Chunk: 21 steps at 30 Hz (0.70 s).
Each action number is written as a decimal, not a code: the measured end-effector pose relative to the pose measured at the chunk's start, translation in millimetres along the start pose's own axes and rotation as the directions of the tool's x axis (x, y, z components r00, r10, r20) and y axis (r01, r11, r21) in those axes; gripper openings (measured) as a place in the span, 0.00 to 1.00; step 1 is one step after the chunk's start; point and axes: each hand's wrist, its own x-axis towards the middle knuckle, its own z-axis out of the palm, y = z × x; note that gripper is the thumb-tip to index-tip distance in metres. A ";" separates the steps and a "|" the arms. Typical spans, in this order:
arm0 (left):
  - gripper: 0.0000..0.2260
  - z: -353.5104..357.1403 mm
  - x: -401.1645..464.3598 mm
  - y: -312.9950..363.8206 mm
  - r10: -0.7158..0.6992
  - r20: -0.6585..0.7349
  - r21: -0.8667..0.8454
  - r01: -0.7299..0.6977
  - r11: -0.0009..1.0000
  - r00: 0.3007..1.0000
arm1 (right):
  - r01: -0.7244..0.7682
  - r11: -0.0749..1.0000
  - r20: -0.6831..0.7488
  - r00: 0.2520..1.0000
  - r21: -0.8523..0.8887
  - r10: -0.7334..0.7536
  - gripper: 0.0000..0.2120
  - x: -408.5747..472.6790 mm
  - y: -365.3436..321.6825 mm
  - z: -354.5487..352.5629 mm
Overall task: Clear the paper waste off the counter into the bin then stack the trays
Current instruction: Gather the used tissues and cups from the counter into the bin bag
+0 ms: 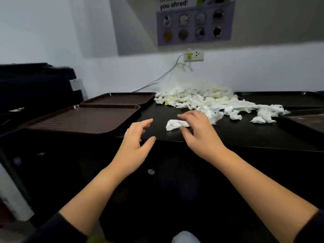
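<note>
right hand [198,135] reaches over the front edge of the black tabletop [236,135]; its thumb and fingers [184,117] are curled around a single crumpled white tissue [176,124] lying near the front edge, thumb tip touching the tissue's near side, fingers arched over its far side. whether the tissue is lifted off the surface: cannot tell. left hand [135,146] hovers at the front edge just left of the tissue, fingers spread and loosely bent, holding nothing. main pile of paper waste [210,102] lies toward the back edge, trailing right across the middle of the tabletop. two brown trays [84,120] sit side by side at the left end, one nearer the front, one [121,98] behind it toward the back edge. a dark tray [305,122] at the right edge, partly cut off; another dark tray [280,98] along the back right. wall socket [193,56] with a cable above the pile; poster [194,21] higher on the wall.
</note>
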 end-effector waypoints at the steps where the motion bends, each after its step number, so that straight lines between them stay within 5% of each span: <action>1: 0.21 9.7 10.6 4.9 0.020 0.034 0.034 -0.021 0.999 0.999 | -0.042 0.999 -0.015 0.999 -0.004 0.042 0.17 0.4 12.4 -6.7; 5: 0.20 55.6 52.3 26.7 0.000 0.197 0.164 -0.033 0.986 0.980 | -0.236 0.971 -0.098 0.967 -0.021 0.233 0.17 7.6 67.6 -26.6; 11: 0.35 116.8 98.8 41.7 -0.151 0.243 0.519 0.003 0.855 0.958 | -0.336 0.934 -0.051 0.942 -0.120 0.332 0.27 28.7 117.8 -27.7; 16: 0.16 125.8 122.6 24.1 -0.143 0.258 0.538 -0.019 0.843 0.956 | -0.286 0.925 0.177 0.926 -0.252 0.334 0.36 51.8 135.1 -16.3; 21: 0.06 115.9 129.2 0.2 -0.091 0.232 0.463 -0.027 0.886 0.968 | -0.309 0.936 0.318 0.882 -0.170 0.348 0.31 57.0 142.2 -9.8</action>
